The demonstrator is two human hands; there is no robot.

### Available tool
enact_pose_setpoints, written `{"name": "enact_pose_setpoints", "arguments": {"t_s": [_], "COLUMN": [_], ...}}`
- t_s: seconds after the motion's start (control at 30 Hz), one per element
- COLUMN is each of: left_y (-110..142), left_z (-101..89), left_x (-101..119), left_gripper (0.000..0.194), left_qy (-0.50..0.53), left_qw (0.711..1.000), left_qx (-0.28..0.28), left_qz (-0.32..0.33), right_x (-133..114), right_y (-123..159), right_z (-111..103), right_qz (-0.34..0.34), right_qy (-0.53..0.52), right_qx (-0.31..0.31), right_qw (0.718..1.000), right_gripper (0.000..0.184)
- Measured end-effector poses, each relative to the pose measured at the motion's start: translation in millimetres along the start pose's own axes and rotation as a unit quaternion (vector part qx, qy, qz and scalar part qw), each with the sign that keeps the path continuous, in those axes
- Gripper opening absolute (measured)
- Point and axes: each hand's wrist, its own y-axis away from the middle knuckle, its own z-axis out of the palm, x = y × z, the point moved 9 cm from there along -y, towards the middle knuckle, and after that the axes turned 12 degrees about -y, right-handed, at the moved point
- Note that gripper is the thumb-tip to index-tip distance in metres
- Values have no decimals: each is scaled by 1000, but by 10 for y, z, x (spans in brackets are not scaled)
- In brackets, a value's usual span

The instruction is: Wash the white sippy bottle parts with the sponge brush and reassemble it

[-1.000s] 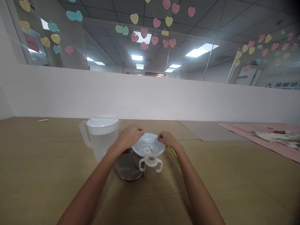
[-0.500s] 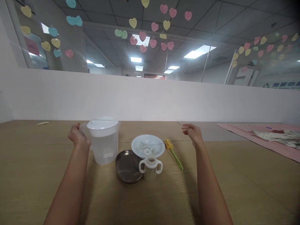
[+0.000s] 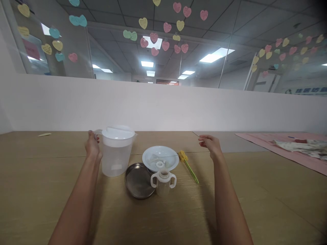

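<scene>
My left hand (image 3: 93,146) is closed round the handle of a clear plastic pitcher (image 3: 116,158) with a white lid. The pitcher leans slightly to the right and has liquid in it. A feeding bottle (image 3: 163,187) with two white handles stands upright, its neck uncovered. Just left of it lies a round metal dish (image 3: 140,181). Behind the bottle, a white bowl (image 3: 150,153) holds a bottle collar and clear pieces. A yellow-headed brush (image 3: 190,170) with a green handle lies at the bowl's right. Held above the table, my right hand (image 3: 209,143) is open, fingers loosely bent, nothing visible in it.
Everything stands on a wooden table (image 3: 255,190) against a low white wall (image 3: 163,109). At the far right, a pink mat (image 3: 260,140) bears a crumpled patterned cloth (image 3: 301,148). A small pale flat piece (image 3: 44,134) lies at the back left.
My left hand has closed on the pitcher's handle, and the pitcher has tipped slightly to the right. My right hand has hardly moved.
</scene>
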Motion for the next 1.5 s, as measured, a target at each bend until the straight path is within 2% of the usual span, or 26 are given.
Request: {"name": "enact_pose_setpoints", "arguments": {"t_s": [0.1,0.17,0.23,0.33,0.5,0.73,1.5], "left_y": [124,257,423,687,936,1018,1060], "left_z": [122,224,315,387,420,393,369], "left_x": [91,272,535,905,1195,1351,1421], "left_gripper": [45,42,41,37,31,31,34], "left_qy": [18,33,31,-37,-152,-194,-181], "left_qw": [999,999,997,982,950,926,921], "left_qx": [3,-18,-54,-87,-85,-65,-66], "left_qz": [-27,-5,56,160,260,318,338], "right_x": [-1,-2,4,24,76,102,159], "right_y": [-2,4,9,8,-6,7,-11], "right_z": [-10,-11,-5,15,57,111,138], "right_qz": [1,5,12,17,26,35,46], "right_qy": [2,3,3,8,28,60,99], "right_qx": [0,-1,-4,-12,-33,-61,-74], "right_qw": [1000,1000,1000,1000,999,996,991], "right_gripper": [21,22,22,22,21,22,23]}}
